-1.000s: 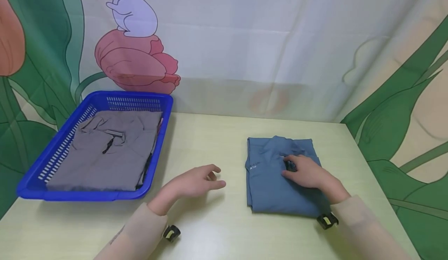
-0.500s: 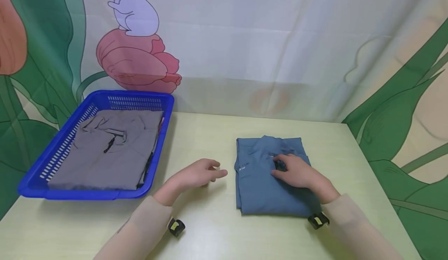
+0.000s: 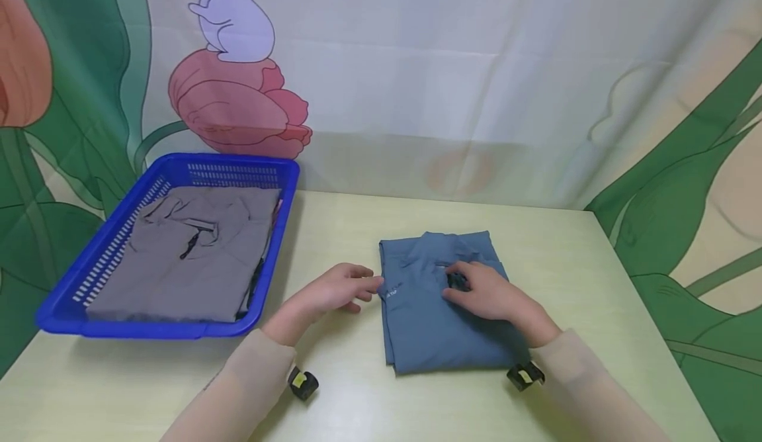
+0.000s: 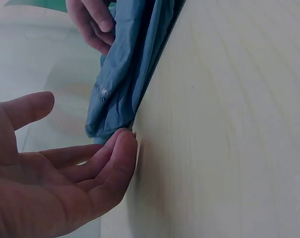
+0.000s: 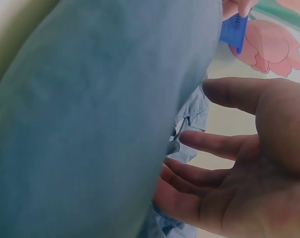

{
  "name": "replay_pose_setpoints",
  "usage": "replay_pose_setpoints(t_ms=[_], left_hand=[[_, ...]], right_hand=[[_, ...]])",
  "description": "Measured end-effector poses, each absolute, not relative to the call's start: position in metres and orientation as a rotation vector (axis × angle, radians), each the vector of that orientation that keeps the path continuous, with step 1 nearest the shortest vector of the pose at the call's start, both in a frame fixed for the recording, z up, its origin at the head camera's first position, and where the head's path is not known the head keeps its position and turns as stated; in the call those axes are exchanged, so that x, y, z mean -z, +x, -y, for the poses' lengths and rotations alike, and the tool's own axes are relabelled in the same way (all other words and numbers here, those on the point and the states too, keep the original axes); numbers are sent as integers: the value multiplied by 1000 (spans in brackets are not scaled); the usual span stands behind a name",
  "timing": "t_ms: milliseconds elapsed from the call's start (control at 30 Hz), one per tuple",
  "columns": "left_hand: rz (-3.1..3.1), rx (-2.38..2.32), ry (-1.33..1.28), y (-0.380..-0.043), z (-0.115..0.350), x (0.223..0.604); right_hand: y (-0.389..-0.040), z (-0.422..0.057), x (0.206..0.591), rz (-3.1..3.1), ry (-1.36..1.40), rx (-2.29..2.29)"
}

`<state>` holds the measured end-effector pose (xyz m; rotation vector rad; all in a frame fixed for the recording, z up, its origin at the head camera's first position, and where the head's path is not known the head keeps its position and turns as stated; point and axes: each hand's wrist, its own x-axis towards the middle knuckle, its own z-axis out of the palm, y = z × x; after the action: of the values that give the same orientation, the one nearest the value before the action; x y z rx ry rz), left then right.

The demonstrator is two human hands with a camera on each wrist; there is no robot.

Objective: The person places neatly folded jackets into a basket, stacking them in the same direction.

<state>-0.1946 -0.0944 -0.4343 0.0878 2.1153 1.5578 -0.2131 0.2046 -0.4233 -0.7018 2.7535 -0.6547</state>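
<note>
A folded blue shirt (image 3: 440, 323) with small white lettering lies on the table at centre right in the head view. The right hand (image 3: 485, 290) rests on it near the neck opening; in the right wrist view its fingers (image 5: 214, 144) reach out loosely against the cloth, thumb apart. At the shirt's left edge is the left hand (image 3: 333, 290). In the left wrist view that hand's fingertips (image 4: 122, 144) are right at the shirt's folded edge, low by the tabletop, with the thumb held away from the cloth.
To the left a blue plastic basket (image 3: 280, 243) holds a folded grey shirt (image 3: 184, 276) with a dark cord at its neck, and more cloth beneath. The pale table (image 3: 571, 257) ends at a printed curtain (image 3: 387, 85) behind.
The blue shirt has slid left across the table under the right hand. The left hand has risen slightly toward it, and its fingertips now meet the shirt's left edge.
</note>
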Motion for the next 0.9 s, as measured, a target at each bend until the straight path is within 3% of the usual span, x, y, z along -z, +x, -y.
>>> replay_pose_setpoints(t_ms=[900], left_hand=[[-2079,-1627,-75,-211,95,443]], right_hand=[[-209,-176,422,-2684,-693,792]])
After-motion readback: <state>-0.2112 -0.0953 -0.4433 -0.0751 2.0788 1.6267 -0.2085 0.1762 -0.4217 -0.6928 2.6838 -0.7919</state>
